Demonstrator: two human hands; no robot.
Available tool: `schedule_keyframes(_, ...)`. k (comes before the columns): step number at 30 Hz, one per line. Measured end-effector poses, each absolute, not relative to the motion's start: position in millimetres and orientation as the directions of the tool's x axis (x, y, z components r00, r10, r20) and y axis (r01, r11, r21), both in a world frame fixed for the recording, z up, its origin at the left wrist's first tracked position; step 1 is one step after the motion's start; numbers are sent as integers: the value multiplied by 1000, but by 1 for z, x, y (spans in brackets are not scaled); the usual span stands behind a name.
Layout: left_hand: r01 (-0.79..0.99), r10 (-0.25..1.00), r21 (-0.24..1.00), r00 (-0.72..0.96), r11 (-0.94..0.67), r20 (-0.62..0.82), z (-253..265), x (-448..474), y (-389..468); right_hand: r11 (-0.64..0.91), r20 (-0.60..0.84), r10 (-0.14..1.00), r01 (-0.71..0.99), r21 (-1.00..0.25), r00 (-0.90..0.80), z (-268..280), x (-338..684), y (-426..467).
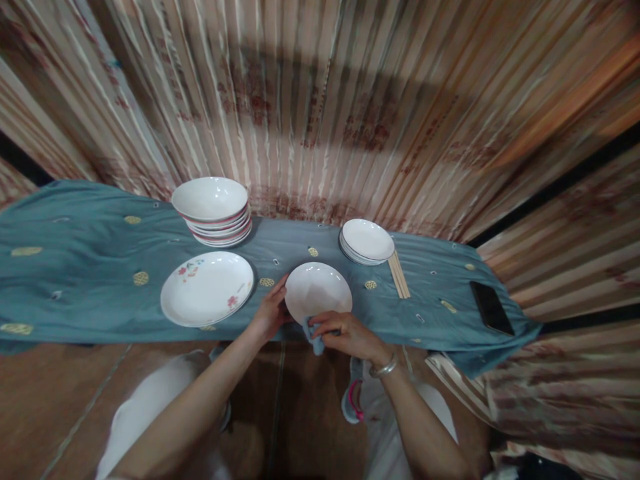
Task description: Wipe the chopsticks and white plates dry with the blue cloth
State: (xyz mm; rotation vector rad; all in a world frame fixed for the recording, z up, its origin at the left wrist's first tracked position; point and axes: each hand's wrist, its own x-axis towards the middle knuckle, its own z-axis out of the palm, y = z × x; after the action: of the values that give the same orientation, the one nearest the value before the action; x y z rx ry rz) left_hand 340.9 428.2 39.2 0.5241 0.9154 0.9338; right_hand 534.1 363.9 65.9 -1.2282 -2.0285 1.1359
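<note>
A white bowl (318,288) is at the front edge of the cloth-covered table, in the middle of the view. My left hand (273,310) grips its left rim, with the fingers partly hidden behind the bowl. In my right hand (347,333) a small blue cloth (315,337) is pinched and pressed against the bowl's near rim. Just left of the bowl lies an oval white plate (207,290) with printed flowers, seemingly on top of another.
Behind the oval plate stands a stack of bowls (213,200). Stacked small dishes (369,240) sit at the back right beside wooden chopsticks (399,275). A black phone (491,308) lies near the right end of the patterned tablecloth (100,247). A pleated curtain (300,100) hangs behind.
</note>
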Motion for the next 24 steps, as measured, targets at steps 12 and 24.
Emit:
schedule_keyframes(12, -451, 853, 725, 279, 521, -441, 41, 341, 428, 218, -15, 905, 494, -842, -426, 63, 554, 364)
schedule_keyframes(24, -444, 856, 732, 272, 516, -439, 44, 342, 427, 112, -102, 945, 599, -793, -312, 64, 558, 370)
